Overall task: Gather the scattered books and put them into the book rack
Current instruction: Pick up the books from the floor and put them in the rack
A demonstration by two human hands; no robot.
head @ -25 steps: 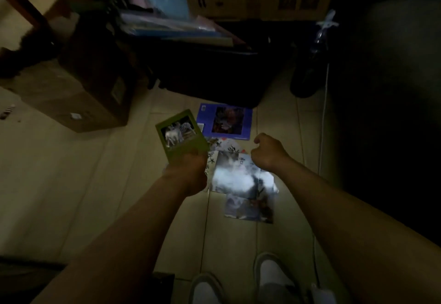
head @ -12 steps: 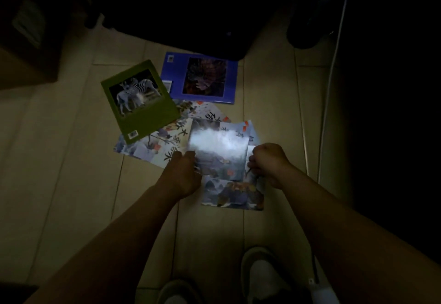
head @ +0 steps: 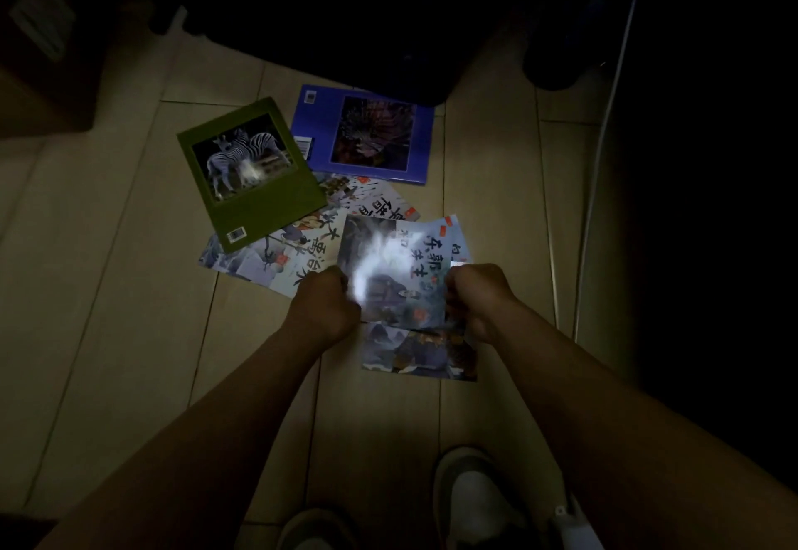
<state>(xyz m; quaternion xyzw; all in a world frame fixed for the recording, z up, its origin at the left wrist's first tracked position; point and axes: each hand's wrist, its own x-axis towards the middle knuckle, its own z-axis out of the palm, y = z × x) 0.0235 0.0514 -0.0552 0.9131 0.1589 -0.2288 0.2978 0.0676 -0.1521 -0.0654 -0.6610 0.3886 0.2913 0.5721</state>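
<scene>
A green zebra book (head: 259, 178) and blue book (head: 367, 135) lie side by side on the floor (head: 108, 290) — left hand (head: 326, 307) and right hand (head: 479, 299) grip opposite sides of a glossy picture book (head: 401, 268).

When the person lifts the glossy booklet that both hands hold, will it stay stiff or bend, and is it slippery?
Probably floppy: the glossy booklet looks thin, so it may sag between the left hand and the right hand. Likely slippery too: its cover reflects a bright glare. Probably light as well, being so thin.
</scene>
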